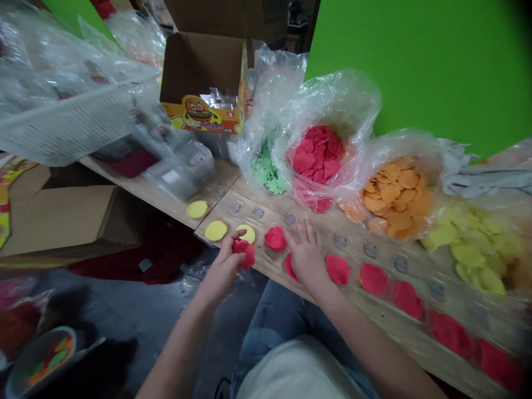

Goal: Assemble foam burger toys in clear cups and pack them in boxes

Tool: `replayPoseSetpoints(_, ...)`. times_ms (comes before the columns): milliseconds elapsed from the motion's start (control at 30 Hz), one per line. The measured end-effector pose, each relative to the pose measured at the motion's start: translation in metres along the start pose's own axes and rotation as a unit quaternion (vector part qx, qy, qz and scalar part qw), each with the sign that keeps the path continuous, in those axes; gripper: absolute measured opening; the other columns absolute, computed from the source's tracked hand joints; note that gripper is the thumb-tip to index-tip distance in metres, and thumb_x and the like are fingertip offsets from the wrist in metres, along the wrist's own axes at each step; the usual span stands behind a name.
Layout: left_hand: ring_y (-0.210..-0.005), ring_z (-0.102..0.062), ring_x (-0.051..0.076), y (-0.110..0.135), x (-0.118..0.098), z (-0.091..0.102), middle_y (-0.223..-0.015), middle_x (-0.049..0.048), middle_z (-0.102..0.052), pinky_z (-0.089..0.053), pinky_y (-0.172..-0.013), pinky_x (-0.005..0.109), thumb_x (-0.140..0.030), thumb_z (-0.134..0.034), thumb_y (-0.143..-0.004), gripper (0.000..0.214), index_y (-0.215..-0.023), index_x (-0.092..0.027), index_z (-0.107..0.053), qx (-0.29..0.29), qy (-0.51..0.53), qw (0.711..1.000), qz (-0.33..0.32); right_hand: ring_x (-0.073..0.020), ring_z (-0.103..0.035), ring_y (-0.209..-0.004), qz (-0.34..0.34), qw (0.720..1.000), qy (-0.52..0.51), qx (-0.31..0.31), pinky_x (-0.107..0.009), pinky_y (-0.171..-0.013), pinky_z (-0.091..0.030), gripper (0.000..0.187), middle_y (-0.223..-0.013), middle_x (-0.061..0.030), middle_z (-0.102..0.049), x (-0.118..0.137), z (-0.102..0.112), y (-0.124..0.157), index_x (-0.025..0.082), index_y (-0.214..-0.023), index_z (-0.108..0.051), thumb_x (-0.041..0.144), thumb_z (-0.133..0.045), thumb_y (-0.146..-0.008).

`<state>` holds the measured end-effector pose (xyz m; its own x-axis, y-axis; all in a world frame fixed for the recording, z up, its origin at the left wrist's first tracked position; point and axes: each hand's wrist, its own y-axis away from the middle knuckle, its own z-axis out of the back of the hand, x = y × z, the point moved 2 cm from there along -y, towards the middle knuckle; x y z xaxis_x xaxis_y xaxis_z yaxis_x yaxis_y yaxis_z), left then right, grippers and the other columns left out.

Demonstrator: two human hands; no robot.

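My left hand [222, 263] pinches a crumpled red clay piece [244, 254] above a long wooden board [399, 299] with round metal-ringed hollows. My right hand [307, 255] rests with spread fingers on the board, its heel against a red clay disc [290, 267]. Between my hands sits another red disc [275, 238], with yellow discs [216, 230] to the left and a row of red ones [407, 299] to the right. Behind them stand open plastic bags of green [267, 170], red [316, 152], orange [394, 197] and yellow [469, 246] clay pieces.
A cardboard box [203, 83] printed with a cartoon burger stands behind the board, beside a white plastic basket [70, 122] wrapped in clear film. A green backdrop [415, 55] rises at the back. A bowl [41, 360] sits on the floor at lower left.
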<state>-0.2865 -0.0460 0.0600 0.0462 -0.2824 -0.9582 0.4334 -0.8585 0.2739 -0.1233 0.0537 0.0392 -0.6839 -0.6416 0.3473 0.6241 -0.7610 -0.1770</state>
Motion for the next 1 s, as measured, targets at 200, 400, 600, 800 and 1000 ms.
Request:
replayPoseSetpoints(200, -0.077, -0.059, 0.013, -0.016, 0.0, 0.007, -0.097, 0.0058, -0.059, -0.048, -0.066, 0.023, -0.027, -0.067, -0.069, 0.042, -0.107, -0.018, -0.051, 0.0, 0.211, 0.975, 0.077, -0.0167, -0.06, -0.082, -0.087, 0.89, -0.439, 0.089, -0.03, -0.073, -0.047, 0.045, -0.09, -0.0052, -0.064, 0.04, -0.026, -0.034, 0.017, -0.123, -0.046, 0.033, -0.052, -0.081)
replayPoseSetpoints(400, -0.076, -0.06, 0.016, -0.037, 0.012, 0.036, -0.088, 0.0064, -0.063, -0.047, -0.067, 0.025, -0.032, -0.07, -0.065, 0.037, -0.096, -0.015, -0.058, -0.135, -0.066, 0.988, -0.04, -0.0151, -0.058, -0.07, -0.059, 0.954, -0.278, 0.099, -0.025, -0.063, -0.042, 0.032, -0.076, -0.0014, -0.062, 0.053, -0.055, -0.064, 0.018, -0.111, -0.052, 0.024, -0.053, -0.079)
replayPoseSetpoints(600, -0.094, -0.058, 0.021, -0.025, 0.022, 0.043, -0.104, 0.0094, -0.063, -0.043, -0.086, 0.034, -0.03, -0.055, -0.079, 0.028, -0.105, -0.02, -0.06, -0.141, -0.299, 0.924, -0.194, -0.0202, -0.055, -0.088, 0.061, 0.995, -0.036, 0.07, -0.03, -0.077, -0.041, 0.02, -0.092, -0.0102, -0.062, 0.06, -0.044, -0.063, 0.016, -0.101, -0.055, 0.013, -0.043, -0.085)
replayPoseSetpoints(800, -0.126, -0.038, 0.027, -0.012, 0.04, 0.03, -0.129, 0.0081, -0.052, -0.023, -0.104, 0.046, -0.029, -0.048, -0.083, 0.042, -0.125, -0.023, -0.05, -0.038, -0.519, 0.799, -0.301, -0.0237, -0.051, -0.095, 0.087, 0.995, 0.019, 0.041, -0.037, -0.082, -0.042, 0.019, -0.101, -0.0118, -0.059, 0.065, -0.031, -0.05, 0.018, -0.095, -0.059, 0.02, -0.043, -0.086)
replayPoseSetpoints(1000, -0.123, -0.042, 0.022, -0.012, 0.053, 0.034, -0.13, 0.006, -0.051, -0.012, -0.11, 0.039, -0.024, -0.049, -0.079, 0.049, -0.128, -0.025, -0.048, -0.122, -0.606, 0.675, -0.402, -0.0314, -0.037, -0.12, 0.157, 0.987, -0.004, 0.019, -0.05, -0.097, -0.03, 0.04, -0.128, -0.012, -0.048, 0.07, -0.041, -0.018, 0.019, -0.115, -0.055, 0.039, -0.051, -0.081)
